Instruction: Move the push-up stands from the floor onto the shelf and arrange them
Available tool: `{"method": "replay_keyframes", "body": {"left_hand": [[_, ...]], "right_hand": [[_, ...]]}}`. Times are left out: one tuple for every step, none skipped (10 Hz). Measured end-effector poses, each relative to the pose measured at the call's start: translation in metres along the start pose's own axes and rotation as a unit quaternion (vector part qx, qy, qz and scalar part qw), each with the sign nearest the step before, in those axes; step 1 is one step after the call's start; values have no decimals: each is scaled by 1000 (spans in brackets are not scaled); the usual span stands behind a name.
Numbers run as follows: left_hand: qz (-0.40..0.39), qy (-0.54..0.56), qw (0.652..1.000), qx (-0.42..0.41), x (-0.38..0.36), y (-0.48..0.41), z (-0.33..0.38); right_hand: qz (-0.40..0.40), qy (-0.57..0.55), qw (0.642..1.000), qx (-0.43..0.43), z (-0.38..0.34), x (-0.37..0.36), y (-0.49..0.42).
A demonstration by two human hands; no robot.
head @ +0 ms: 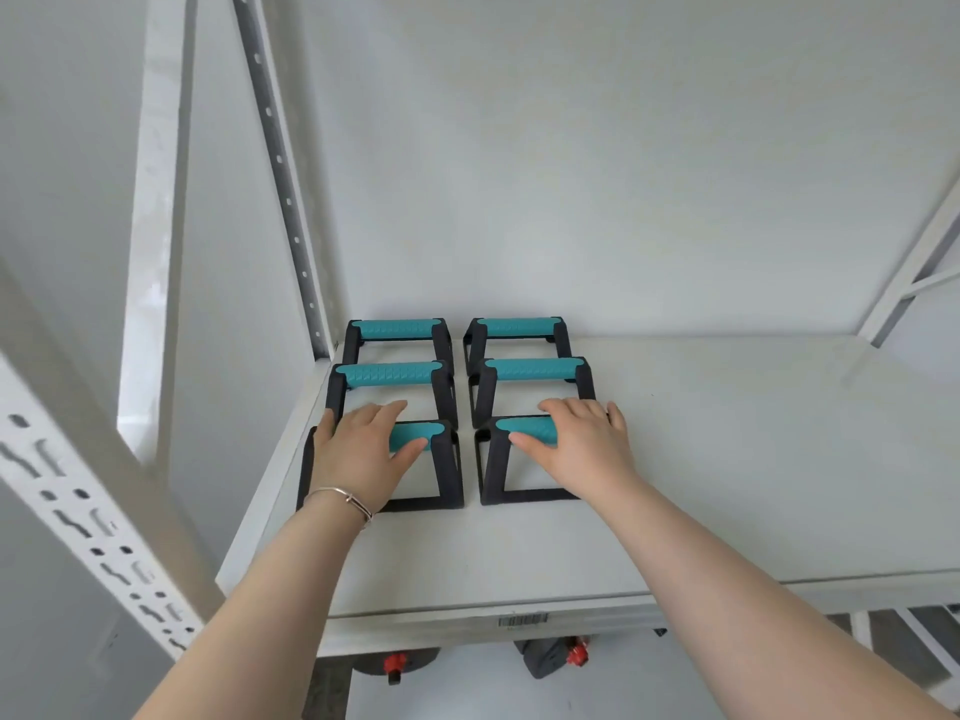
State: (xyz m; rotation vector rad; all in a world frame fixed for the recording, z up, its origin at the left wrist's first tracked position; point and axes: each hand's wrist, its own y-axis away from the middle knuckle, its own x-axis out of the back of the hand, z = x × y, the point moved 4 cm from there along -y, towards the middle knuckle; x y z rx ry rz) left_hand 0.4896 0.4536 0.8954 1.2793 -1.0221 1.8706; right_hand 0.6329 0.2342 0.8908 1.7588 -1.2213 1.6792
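Push-up stands: six black-framed stands with teal textured grip bars are sitting on the white metal shelf (675,459), two columns of three, at its left rear.
Left column: rear stand (397,330), middle stand (387,374), front stand (447,465), lined up close together.
Right column: rear stand (519,327), middle stand (535,368), front stand (498,475), same spacing.
Left hand (363,449): lying over the left front stand's grip bar, fingers (410,452) loosely spread, not clamping.
Right hand (582,439): resting on the right front stand's grip bar, fingers draping over it, thumb along the near side.
Wrist: thin silver bracelet (345,498) on the left.
Upright: perforated white post (283,174) standing behind the left column.
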Motion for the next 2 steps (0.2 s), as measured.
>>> {"method": "replay_keyframes", "body": {"left_hand": [[20,10,999,32,2,10,12],[59,18,997,38,5,25,37]], "right_hand": [[19,-34,999,0,13,9,11],[46,-36,998,6,33,21,23]]}}
